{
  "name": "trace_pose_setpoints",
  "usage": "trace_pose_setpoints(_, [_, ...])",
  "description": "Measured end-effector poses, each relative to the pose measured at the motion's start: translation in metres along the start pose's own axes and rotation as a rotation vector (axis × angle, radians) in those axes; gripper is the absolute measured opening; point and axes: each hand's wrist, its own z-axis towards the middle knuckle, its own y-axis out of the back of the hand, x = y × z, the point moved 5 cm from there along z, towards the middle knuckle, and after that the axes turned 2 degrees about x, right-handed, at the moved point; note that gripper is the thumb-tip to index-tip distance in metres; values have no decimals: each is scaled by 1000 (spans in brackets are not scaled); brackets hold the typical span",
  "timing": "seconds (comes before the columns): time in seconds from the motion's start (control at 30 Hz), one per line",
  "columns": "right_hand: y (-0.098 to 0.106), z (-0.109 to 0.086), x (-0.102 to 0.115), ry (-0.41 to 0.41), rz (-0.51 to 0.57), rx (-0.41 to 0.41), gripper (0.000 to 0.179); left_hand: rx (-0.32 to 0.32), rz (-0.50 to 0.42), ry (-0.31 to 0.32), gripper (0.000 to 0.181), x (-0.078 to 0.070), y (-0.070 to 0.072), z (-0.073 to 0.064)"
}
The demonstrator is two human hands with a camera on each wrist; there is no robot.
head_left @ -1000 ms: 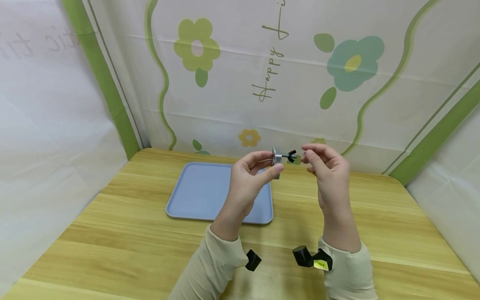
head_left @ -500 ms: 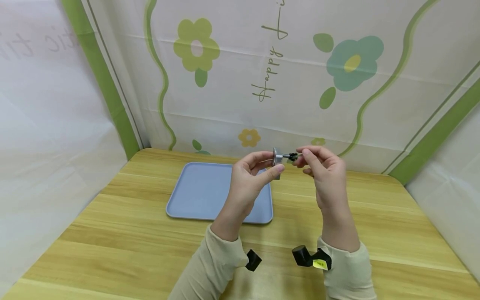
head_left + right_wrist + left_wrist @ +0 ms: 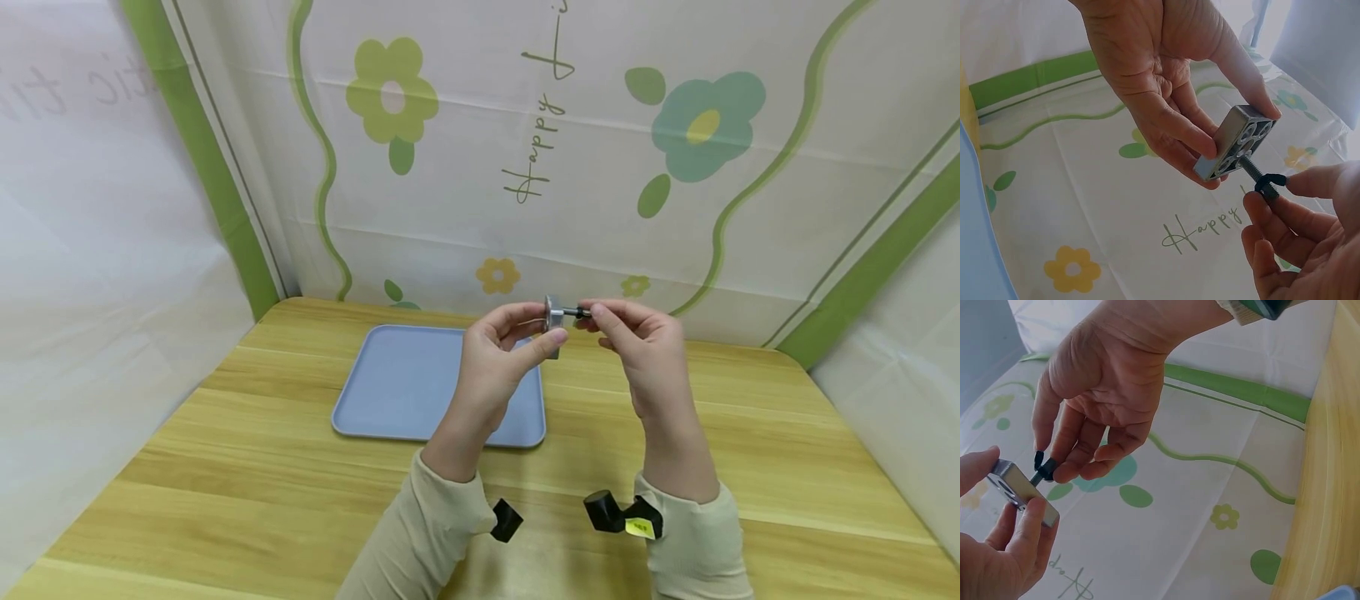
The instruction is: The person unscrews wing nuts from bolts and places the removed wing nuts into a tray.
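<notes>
My left hand [image 3: 491, 358] holds a small rectangular metal block [image 3: 1215, 150] by its edges, between the thumb and fingers, above the table. Round recesses show on the block's face in the right wrist view. A threaded bolt [image 3: 1250, 167] sticks out of that face, and a black wing nut [image 3: 1264, 182] sits on it near the free end. With thumb and index finger, my right hand [image 3: 654, 358] pinches the wing nut, partly covering it in the head view. The left wrist view shows the wing nut [image 3: 1046, 467] at the right fingertips.
A blue-grey tray [image 3: 405, 383] lies on the wooden table [image 3: 300, 500], beneath and left of the hands. Behind the table hangs a white curtain [image 3: 465, 167] with printed flowers and green bands. Black devices [image 3: 606, 510] are worn at both wrists.
My right hand has moved left from beyond the bolt's end and taken hold of the wing nut. The wing nut has turned on the bolt. The left hand and block have stayed still.
</notes>
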Motion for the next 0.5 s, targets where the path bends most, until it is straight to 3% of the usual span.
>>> trace_pose_setpoints(0.5, [-3, 0, 2, 105, -8, 23, 20, -1, -8, 5, 34, 0, 2, 0])
